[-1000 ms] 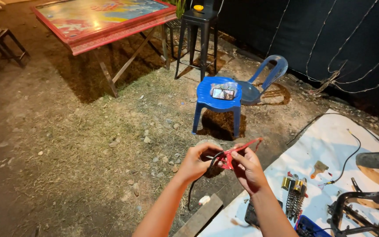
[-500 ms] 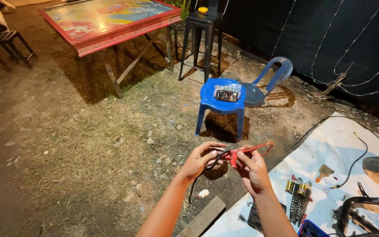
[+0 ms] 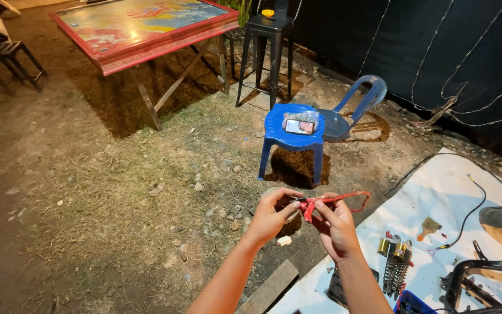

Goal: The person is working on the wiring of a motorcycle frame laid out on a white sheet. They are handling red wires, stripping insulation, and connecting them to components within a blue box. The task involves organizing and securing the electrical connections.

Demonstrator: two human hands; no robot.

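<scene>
My left hand (image 3: pixel 272 214) and my right hand (image 3: pixel 335 227) are raised together over the ground, both pinching a thin red cable (image 3: pixel 337 199) with a small red connector at its near end. The cable loops out to the right of my right hand. A dark wire end shows between my left fingers. Both hands grip the same red piece, fingers closed on it.
A blue plastic stool (image 3: pixel 293 137) holds a phone (image 3: pixel 299 126), with a blue chair (image 3: pixel 352 110) behind. A red-framed table (image 3: pixel 146 32) and black bar stool (image 3: pixel 268 40) stand farther back. A white sheet (image 3: pixel 437 232) at right carries shock absorbers (image 3: pixel 395 261), a brush, wires. A wood plank (image 3: pixel 269 289) lies near.
The view has shifted slightly, so my hands sit lower and more to the right. They keep hold of the red cable, working it between the fingers.
</scene>
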